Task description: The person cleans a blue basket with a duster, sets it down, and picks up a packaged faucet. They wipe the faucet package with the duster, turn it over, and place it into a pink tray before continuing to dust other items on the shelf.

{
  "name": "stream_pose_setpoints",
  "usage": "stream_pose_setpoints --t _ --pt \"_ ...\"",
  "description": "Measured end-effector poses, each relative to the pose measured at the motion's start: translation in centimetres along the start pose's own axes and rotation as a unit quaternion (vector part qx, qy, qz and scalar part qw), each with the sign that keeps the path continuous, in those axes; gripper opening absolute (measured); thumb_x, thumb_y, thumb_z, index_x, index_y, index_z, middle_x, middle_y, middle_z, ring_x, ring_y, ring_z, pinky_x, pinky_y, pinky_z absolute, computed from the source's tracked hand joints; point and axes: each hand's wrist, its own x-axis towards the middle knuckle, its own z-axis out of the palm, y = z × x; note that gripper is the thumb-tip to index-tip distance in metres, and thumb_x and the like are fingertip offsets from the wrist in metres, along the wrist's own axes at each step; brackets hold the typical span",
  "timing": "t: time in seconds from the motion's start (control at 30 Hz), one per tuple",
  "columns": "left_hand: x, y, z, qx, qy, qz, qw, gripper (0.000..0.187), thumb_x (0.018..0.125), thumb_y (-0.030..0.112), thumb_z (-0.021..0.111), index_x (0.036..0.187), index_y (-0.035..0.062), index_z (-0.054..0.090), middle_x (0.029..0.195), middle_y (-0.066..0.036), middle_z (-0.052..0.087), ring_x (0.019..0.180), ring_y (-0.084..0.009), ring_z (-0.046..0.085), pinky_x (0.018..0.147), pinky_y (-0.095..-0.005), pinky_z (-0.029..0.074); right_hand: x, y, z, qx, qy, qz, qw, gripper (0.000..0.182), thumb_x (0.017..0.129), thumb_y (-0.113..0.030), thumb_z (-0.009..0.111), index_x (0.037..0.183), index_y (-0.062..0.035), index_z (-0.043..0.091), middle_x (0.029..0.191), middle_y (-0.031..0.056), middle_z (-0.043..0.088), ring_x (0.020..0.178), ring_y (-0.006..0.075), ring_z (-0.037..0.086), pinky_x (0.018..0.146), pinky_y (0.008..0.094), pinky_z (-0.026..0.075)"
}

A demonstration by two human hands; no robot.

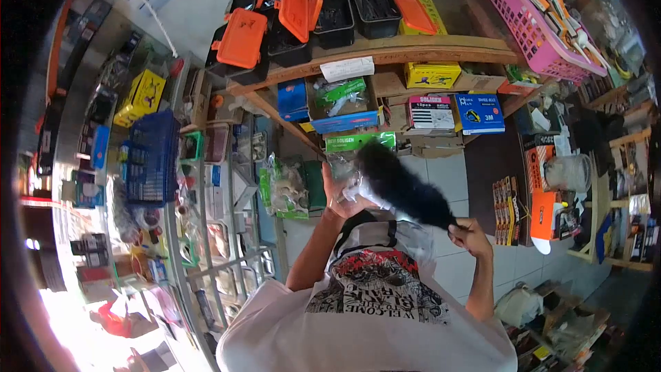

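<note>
My right hand is closed around the narrow end of a black, fluffy duster. The duster reaches up and left across my front, its wide tip against a clear plastic packet with a green header card. My left hand is closed on the lower part of that packet, thumb up along its left side. What the packet contains is hard to make out behind the duster and the glare. More green-edged packets hang just left of my left hand.
Ahead, a wooden shelf carries black cases with orange lids and a pink basket. Below it sit an open blue box and a blue Workman box. On the left, metal racks hold a blue basket.
</note>
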Motion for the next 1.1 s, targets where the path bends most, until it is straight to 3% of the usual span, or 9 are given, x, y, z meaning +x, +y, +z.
stream_pose_setpoints --t 0.07,0.23,0.33,0.4,0.53,0.57,0.77,1.07,1.1 --pt "0.8 1.2 -2.8 -0.094 -0.203 -0.034 0.974 0.112 0.074 0.093 0.044 0.156 0.0179 0.033 0.161 -0.017 0.03 0.145 -0.0456 0.03 0.115 -0.0665 0.027 -0.3 -2.4 2.4 0.037 -0.03 0.026 0.999 0.025 0.099 -0.01 0.061 0.075 -0.0019 0.061 0.06 -0.002 0.053 0.048 0.0046 0.04 0.045 0.0235 0.032" --pt "-0.5 3.9 -0.9 -0.029 0.064 -0.01 0.997 0.105 0.079 0.09 0.043 0.151 0.0137 0.041 0.147 -0.02 0.05 0.134 -0.0478 0.045 0.11 -0.0666 0.032 1.1 -2.0 6.3 0.006 -0.03 -0.002 1.0 0.027 0.1 -0.011 0.06 0.074 -0.0032 0.06 0.061 -0.0023 0.052 0.05 0.0043 0.041 0.046 0.0242 0.033" --pt "-0.3 5.3 -2.2 -0.05 -0.088 -0.058 0.993 0.107 0.079 0.089 0.044 0.154 0.0135 0.036 0.147 -0.02 0.05 0.134 -0.0465 0.046 0.11 -0.0688 0.031 0.2 -2.4 8.9 0.023 0.002 0.006 1.0 0.027 0.099 -0.011 0.061 0.073 -0.003 0.06 0.059 -0.0022 0.05 0.05 0.0047 0.041 0.045 0.0245 0.032" --pt "0.0 5.2 2.6 -0.264 -0.004 -0.04 0.964 0.11 0.077 0.091 0.042 0.155 0.0132 0.035 0.15 -0.02 0.046 0.139 -0.0455 0.041 0.112 -0.0689 0.027 -1.1 -3.2 9.6 0.006 -0.001 0.03 1.0 0.027 0.098 -0.01 0.062 0.072 -0.0027 0.059 0.058 -0.0021 0.049 0.049 0.0053 0.041 0.045 0.0247 0.032" --pt "0.1 6.3 -2.2 0.013 0.023 -0.139 0.99 0.12 0.072 0.096 0.039 0.158 0.0127 0.028 0.161 -0.017 0.03 0.144 -0.0495 0.029 0.116 -0.0685 0.02 -1.8 -4.6 13.7 0.088 0.15 0.013 0.985 0.026 0.099 -0.011 0.061 0.074 -0.0027 0.06 0.06 -0.0029 0.049 0.052 0.005 0.041 0.046 0.0244 0.032" --pt "0.1 6.1 -6.3 -0.169 -0.128 -0.148 0.966 0.119 0.071 0.098 0.032 0.157 0.0152 0.029 0.161 -0.017 0.031 0.144 -0.0393 0.035 0.12 -0.0591 0.021 -2.0 -4.5 14.0 0.069 0.132 0.011 0.989 0.026 0.099 -0.011 0.061 0.075 -0.0029 0.06 0.06 -0.0033 0.049 0.052 0.0048 0.041 0.046 0.0242 0.032" --pt "2.2 7.0 -3.6 -0.11 -0.027 -0.114 0.987 0.101 0.082 0.087 0.041 0.146 0.0094 0.041 0.124 -0.013 0.066 0.117 -0.0362 0.061 0.105 -0.057 0.041 -1.9 -3.2 15.1 0.057 0.146 -0.003 0.988 0.022 0.098 -0.009 0.063 0.117 -0.0009 0.071 0.071 -0.0064 0.053 0.064 0.0034 0.045 0.055 0.0228 0.038" --pt "4.3 6.3 -0.2 -0.106 -0.046 -0.125 0.985 0.075 0.096 0.066 0.041 0.152 0.0164 0.038 0.147 -0.018 0.049 0.135 -0.0356 0.049 0.114 -0.0612 0.035 -1.8 -4.8 14.4 0.11 0.133 0.049 0.984 0.024 0.099 -0.009 0.063 0.121 -0.0005 0.07 0.083 -0.0079 0.059 0.072 0.0024 0.046 0.062 0.0211 0.04" --pt "4.1 6.1 -0.2 -0.064 0.086 -0.112 0.988 0.073 0.097 0.066 0.04 0.151 0.0167 0.041 0.147 -0.018 0.049 0.136 -0.0362 0.047 0.114 -0.0634 0.033 -1.7 -4.8 13.9 0.083 0.116 0.024 0.99 0.025 0.099 -0.01 0.063 0.121 -0.0006 0.069 0.083 -0.0081 0.059 0.072 0.0024 0.045 0.062 0.021 0.039"
